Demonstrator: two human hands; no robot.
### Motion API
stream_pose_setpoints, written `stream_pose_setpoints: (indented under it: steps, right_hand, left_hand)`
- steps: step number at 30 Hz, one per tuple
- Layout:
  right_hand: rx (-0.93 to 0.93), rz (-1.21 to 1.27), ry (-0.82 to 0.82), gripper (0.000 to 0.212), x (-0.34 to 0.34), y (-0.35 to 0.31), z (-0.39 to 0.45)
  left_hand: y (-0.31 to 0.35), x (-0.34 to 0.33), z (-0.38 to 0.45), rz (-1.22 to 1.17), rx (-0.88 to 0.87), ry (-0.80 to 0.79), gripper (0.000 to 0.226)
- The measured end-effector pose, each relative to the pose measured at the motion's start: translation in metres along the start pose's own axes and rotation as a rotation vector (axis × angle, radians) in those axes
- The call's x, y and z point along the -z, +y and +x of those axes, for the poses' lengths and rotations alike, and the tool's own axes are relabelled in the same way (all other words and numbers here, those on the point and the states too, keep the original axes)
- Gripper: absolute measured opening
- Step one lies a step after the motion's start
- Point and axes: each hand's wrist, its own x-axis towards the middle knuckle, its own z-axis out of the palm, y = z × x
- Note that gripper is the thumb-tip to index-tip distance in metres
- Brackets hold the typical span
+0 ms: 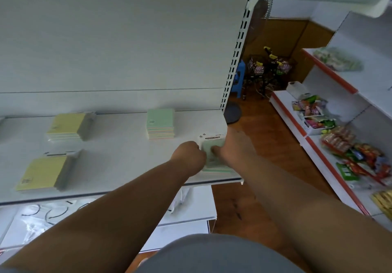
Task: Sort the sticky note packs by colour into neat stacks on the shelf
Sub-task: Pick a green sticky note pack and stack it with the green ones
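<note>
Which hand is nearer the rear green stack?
Right. The right hand sits just right of and below the rear green stack; the left hand is lower, further toward the shelf's front edge.

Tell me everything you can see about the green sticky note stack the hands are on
The green stack lies flat at the front right corner of the white shelf, near its front edge. It looks like pale green packs in clear wrap, the top one with a white header card pointing toward the back. The left hand presses its left side and the right hand covers its right side, so much is hidden. It sits apart from the other green stack behind it.
</note>
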Motion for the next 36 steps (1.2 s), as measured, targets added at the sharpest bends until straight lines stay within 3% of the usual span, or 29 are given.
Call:
stream_pose_setpoints:
  steps: [3, 10, 12, 14, 20, 24, 29, 36]
  right_hand:
    - [-0.105, 0.191, -0.119, 0.053, -0.009, 0.004, 0.0]
    - [-0.273, 0.757, -0.069, 0.042, -0.034, -0.006, -0.015]
    - [-0.289, 0.857, -0.094, 0.051, -0.042, -0.02, -0.02]
    - [-0.256, 0.914, -0.111, 0.053, -0.047, -0.036, -0.023]
    - [0.004, 0.957, -0.041, 0.032, -0.059, -0.093, -0.043]
    - [0.072, 0.93, 0.014, 0.032, -0.078, -0.109, -0.058]
    - [0.053, 0.971, -0.062, 0.038, -0.095, -0.112, -0.073]
    - [0.03, 0.886, -0.074, 0.029, -0.098, -0.108, -0.083]
  left_hand:
    - [0.007, -0.004, -0.001, 0.041, 0.034, 0.053, 0.027]
    - [-0.014, 0.006, -0.021, -0.085, 0.073, 0.159, 0.021]
    - [-0.032, 0.016, -0.029, -0.181, 0.072, 0.182, 0.015]
    - [-0.049, 0.027, -0.036, -0.228, 0.042, 0.229, 0.018]
    - [-0.096, 0.056, -0.053, -0.246, -0.188, 0.499, 0.042]
    - [-0.121, 0.061, -0.058, -0.216, -0.258, 0.434, 0.042]
    - [-0.118, 0.069, -0.055, -0.324, -0.301, 0.242, 0.051]
    - [-0.131, 0.066, -0.061, -0.405, -0.265, 0.207, 0.054]
